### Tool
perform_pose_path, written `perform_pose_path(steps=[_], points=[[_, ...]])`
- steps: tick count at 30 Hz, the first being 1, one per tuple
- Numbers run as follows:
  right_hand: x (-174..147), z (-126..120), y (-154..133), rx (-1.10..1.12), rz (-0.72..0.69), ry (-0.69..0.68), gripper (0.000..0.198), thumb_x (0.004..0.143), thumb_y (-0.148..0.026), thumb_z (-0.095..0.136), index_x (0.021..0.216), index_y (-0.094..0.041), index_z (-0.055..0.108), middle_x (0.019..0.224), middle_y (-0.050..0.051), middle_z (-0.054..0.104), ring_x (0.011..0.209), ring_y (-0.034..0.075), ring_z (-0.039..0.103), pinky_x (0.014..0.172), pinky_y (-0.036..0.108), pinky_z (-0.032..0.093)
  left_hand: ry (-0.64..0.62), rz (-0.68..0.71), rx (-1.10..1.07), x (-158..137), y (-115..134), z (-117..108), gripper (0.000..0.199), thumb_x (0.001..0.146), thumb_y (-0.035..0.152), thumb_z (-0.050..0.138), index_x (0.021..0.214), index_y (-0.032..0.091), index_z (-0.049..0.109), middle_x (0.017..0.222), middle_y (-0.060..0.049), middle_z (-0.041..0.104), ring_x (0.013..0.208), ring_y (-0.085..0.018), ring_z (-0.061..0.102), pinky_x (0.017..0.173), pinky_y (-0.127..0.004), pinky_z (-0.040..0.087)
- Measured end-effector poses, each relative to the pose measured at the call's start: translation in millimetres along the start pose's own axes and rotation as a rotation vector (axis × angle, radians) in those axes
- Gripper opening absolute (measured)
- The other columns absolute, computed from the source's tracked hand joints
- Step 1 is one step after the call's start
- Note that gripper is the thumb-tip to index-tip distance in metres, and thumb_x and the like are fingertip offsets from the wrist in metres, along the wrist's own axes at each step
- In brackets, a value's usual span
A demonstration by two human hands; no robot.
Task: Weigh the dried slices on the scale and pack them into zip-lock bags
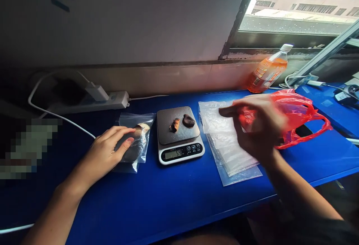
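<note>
My left hand (108,149) rests with its fingers apart on clear plastic bags (141,153) left of the scale. A pale piece (143,127) shows in the upper bag, by my index fingertip. On the metal plate of the white digital kitchen scale (162,161) lie two dried, wrinkled brown pieces, an orange-brown one (174,125) and a darker rounded one (189,121). The display is lit, apparently near 5.4. My right hand (256,125), smeared by motion, hovers over a stack of flat clear bags (232,155) beside a red plastic bag (294,106); whether it holds anything is unclear.
A bottle of orange drink (269,69) leans near the wall below the window. At the back left, a white power strip (117,100) carries a plugged-in charger (97,92) with a trailing white cable. The blue table (168,204) has its front edge near me.
</note>
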State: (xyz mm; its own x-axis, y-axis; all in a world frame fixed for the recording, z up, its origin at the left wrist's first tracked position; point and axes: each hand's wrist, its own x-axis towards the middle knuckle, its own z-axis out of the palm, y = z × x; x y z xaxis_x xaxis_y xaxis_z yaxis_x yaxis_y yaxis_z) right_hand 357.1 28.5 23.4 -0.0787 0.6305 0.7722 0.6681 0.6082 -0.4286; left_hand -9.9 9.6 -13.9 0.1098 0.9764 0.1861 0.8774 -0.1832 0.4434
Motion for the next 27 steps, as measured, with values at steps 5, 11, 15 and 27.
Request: perform_pose_path(steps=[5, 11, 15, 27], points=[[-6.7, 77.2, -11.6, 0.05, -0.334, -0.402, 0.025, 0.086, -0.009, 0.049, 0.102, -0.024, 0.063, 0.088, 0.005, 0.068, 0.081, 0.019, 0.057, 0.078, 0.037, 0.049, -0.003, 0.01, 0.003, 0.2, -2.9, 0.2, 0.04, 0.088, 0.051, 0.044, 0.108, 0.023, 0.065, 0.112, -0.006, 0.066, 0.105, -0.024, 0.063, 0.097, -0.039, 0.047], [-1.7, 89.0, 3.9, -0.095, -0.361, -0.482, 0.031, 0.088, -0.008, 0.045, 0.109, -0.021, 0.064, 0.099, 0.009, 0.067, 0.096, 0.023, 0.054, 0.088, 0.042, 0.046, -0.04, 0.007, 0.009, -1.5, -6.2, -1.1, 0.043, 0.09, 0.052, 0.044, 0.112, 0.022, 0.065, 0.115, -0.007, 0.065, 0.107, -0.025, 0.062, 0.097, -0.04, 0.046], [7.6, 60.3, 2.7, 0.04, -0.405, -0.533, 0.043, 0.083, -0.015, 0.055, 0.124, -0.024, 0.056, 0.117, 0.009, 0.063, 0.121, 0.027, 0.048, 0.098, 0.048, 0.042, -0.053, 0.011, 0.025, -3.7, -8.9, -1.4, 0.043, 0.092, 0.052, 0.042, 0.115, 0.023, 0.063, 0.119, -0.006, 0.064, 0.112, -0.025, 0.06, 0.099, -0.041, 0.044], [-4.4, 15.4, 88.6, -0.227, 0.185, -0.297, 0.018, 0.085, -0.027, 0.052, 0.094, -0.02, 0.067, 0.085, 0.008, 0.069, 0.081, 0.023, 0.063, 0.076, 0.041, 0.051, -0.05, 0.008, 0.042, -0.8, -8.3, 0.4, 0.046, 0.088, 0.055, 0.04, 0.113, 0.025, 0.064, 0.116, -0.004, 0.065, 0.109, -0.026, 0.062, 0.098, -0.043, 0.046]])
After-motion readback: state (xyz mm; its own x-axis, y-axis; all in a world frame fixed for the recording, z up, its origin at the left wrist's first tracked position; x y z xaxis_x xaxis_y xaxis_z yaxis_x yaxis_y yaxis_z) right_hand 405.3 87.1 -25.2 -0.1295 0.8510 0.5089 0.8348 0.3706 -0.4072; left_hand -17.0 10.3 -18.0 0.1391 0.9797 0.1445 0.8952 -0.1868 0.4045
